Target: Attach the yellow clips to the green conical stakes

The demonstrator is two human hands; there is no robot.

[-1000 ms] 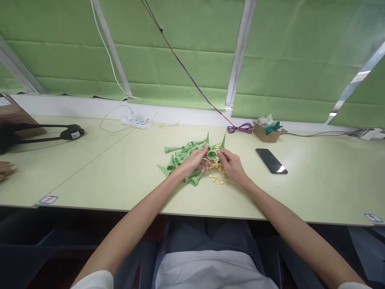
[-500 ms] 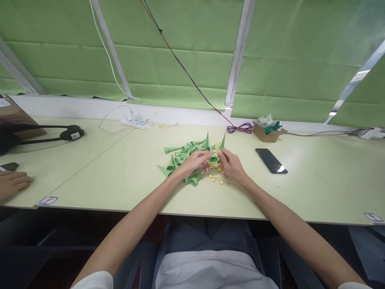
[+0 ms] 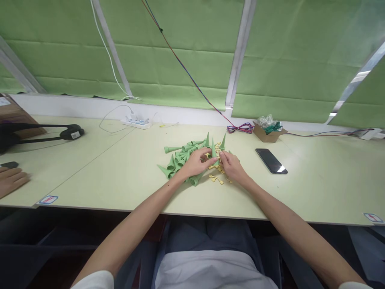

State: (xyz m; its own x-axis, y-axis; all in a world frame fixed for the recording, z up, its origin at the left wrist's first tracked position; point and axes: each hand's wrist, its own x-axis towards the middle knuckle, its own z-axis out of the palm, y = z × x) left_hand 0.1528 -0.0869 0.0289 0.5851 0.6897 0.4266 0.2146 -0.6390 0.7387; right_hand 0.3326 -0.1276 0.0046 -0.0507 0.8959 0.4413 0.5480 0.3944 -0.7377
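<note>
My left hand is closed around the lower part of a green plastic cone, which stands point up between my hands. Its fingers curl behind the cone, and the thumb presses on the near side. Close by on the right, my right hand is pinched shut; whatever it holds is hidden. Small yellow plastic pieces lie under and in front of the hands. To the left spreads a pile of green cones, partly covered by my left hand. Another green cone stands upright just beyond my right fingertips.
A black phone lies to the right. Behind it sit a small cardboard box with plastic wrap and a coiled cable. A power strip is at the back left. Another person's hand rests at the far left.
The green cone between my hands has turned from showing its open base toward me to standing point up. My left thumb has shifted down along it; the right hand has barely moved.
</note>
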